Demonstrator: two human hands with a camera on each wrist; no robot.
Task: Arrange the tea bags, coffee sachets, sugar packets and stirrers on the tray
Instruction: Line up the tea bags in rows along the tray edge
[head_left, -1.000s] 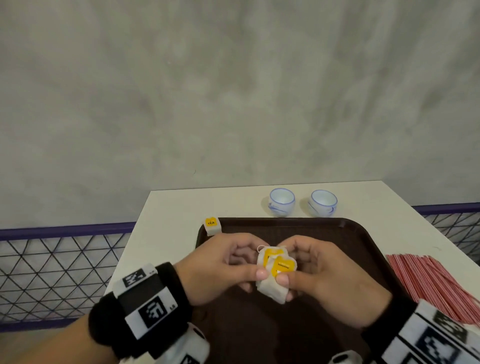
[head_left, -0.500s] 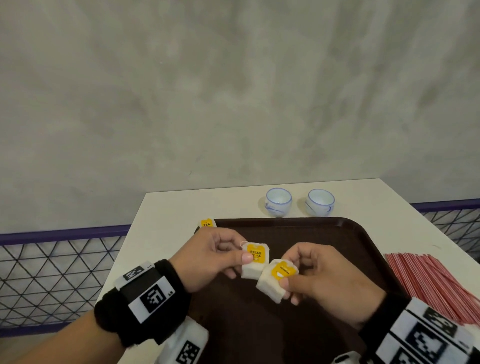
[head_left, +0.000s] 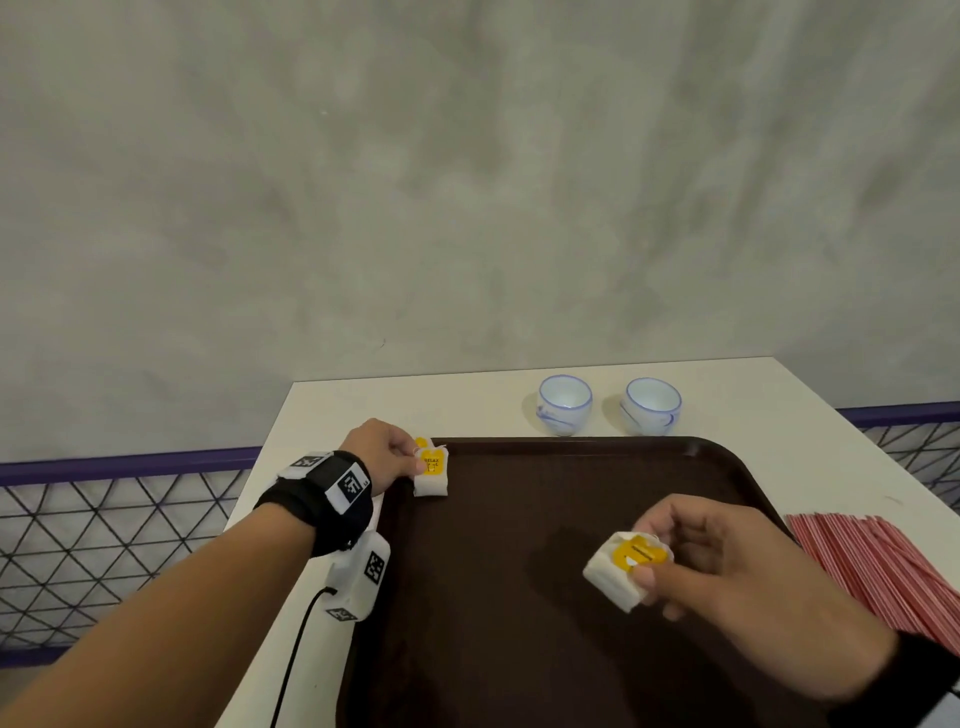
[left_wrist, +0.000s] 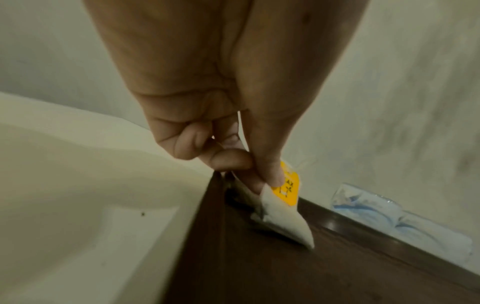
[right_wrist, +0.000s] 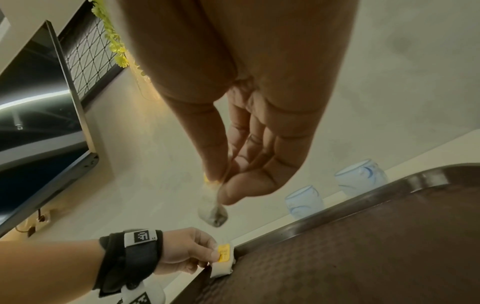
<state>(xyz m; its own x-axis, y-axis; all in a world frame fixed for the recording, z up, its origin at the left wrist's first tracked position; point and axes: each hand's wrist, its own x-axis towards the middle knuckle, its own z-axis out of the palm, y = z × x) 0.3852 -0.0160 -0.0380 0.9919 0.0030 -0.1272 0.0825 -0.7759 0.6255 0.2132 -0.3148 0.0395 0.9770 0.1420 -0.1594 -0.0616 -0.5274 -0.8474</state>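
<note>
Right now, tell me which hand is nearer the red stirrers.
Right. The right hand, pinching a tea bag over the tray, hangs just beside the red stirrers. The left hand holds another tea bag at the tray's far left corner.

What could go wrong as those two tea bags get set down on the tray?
The left hand pinches a tea bag right at the far left corner of the tray, beside its rim. Let go carelessly, it might tip onto the rim or off onto the table.

The right hand holds the other tea bag above the middle of the tray, away from the first; dropped there, the pair could end up scattered rather than neatly grouped.
</note>
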